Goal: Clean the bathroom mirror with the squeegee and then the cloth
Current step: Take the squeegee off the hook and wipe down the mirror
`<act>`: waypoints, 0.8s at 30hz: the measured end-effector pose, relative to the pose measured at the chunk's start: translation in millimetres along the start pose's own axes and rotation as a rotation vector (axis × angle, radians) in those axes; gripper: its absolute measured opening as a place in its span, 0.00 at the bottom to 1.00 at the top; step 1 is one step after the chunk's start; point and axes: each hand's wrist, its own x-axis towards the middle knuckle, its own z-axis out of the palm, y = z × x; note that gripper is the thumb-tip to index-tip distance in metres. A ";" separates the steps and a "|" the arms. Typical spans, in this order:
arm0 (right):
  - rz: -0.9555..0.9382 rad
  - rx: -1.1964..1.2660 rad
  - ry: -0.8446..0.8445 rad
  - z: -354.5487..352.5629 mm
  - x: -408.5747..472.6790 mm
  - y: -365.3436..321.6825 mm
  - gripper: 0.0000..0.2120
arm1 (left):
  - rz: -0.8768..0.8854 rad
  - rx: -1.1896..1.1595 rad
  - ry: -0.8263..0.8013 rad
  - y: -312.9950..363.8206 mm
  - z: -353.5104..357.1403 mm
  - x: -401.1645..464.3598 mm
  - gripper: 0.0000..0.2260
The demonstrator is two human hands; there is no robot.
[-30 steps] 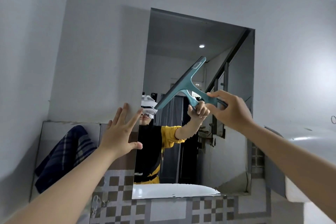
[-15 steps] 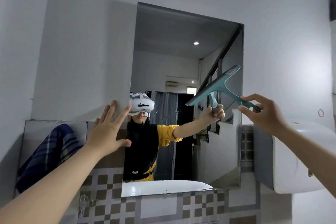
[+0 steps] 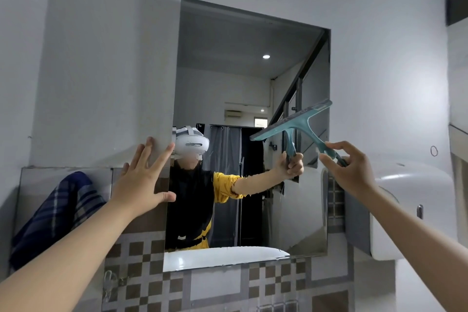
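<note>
A frameless rectangular mirror [image 3: 228, 63] hangs on the grey wall ahead. My right hand [image 3: 350, 168] grips the handle of a teal squeegee [image 3: 301, 120], whose blade lies slanted against the glass near the mirror's right edge, about mid-height. My left hand [image 3: 143, 180] rests flat with fingers spread on the mirror's left edge, partly on the wall. A dark blue plaid cloth [image 3: 54, 213] is draped over a ledge at the lower left, away from both hands.
A white wall-mounted dispenser [image 3: 415, 213] sticks out just right of the mirror, under my right forearm. Brown and grey checkered tiles [image 3: 141, 284] run below the mirror. The mirror reflects a person in a headset, a sink rim and a staircase.
My right hand has carried the squeegee from the mirror's middle to its right edge. My left hand has stayed on the left edge. My view has shifted slightly.
</note>
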 end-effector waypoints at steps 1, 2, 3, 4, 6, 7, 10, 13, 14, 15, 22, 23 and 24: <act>0.016 0.015 -0.001 2.6 -3.5 -0.9 0.08 | 0.000 -0.002 0.001 0.4 0.0 -0.2 0.51; 0.033 0.029 0.001 5.2 -7.3 -2.3 0.08 | -0.002 -0.005 0.003 0.6 -0.2 -0.6 0.51; 0.051 0.041 0.007 7.9 -11.3 -4.2 0.08 | -0.003 -0.007 0.003 0.8 -0.5 -0.5 0.51; 0.076 0.053 0.016 11.6 -14.5 -4.9 0.07 | -0.002 -0.004 0.002 0.6 -0.7 -0.6 0.51; 0.123 0.092 0.039 20.2 -21.0 -7.8 0.07 | 0.003 -0.003 0.006 0.7 -0.6 -0.4 0.51; 0.140 0.108 0.055 24.4 -24.7 -10.5 0.06 | 0.005 -0.001 0.011 0.7 0.3 -0.3 0.51; 0.213 0.184 0.098 33.4 -34.0 -23.6 0.08 | 0.006 0.006 0.022 -0.3 1.3 -2.4 0.52; 0.292 0.282 0.124 42.5 -40.2 -43.2 0.07 | 0.006 0.011 0.037 1.1 1.6 -1.7 0.52; 0.319 0.304 0.135 46.3 -40.9 -49.4 0.07 | 0.004 0.017 0.040 1.3 1.2 -0.7 0.52; 0.348 0.333 0.142 51.3 -42.2 -55.7 0.06 | -0.001 0.026 0.038 1.6 1.1 0.1 0.52; 0.601 0.635 0.187 98.8 -54.7 -107.5 0.08 | -0.012 0.063 0.049 3.1 2.3 -1.6 0.52; 0.612 0.637 0.206 106.5 -55.4 -112.5 0.08 | -0.010 0.069 0.053 4.1 2.0 -3.1 0.51; 0.627 0.645 0.224 113.2 -56.1 -117.9 0.09 | -0.001 0.079 0.061 4.1 1.9 -6.0 0.50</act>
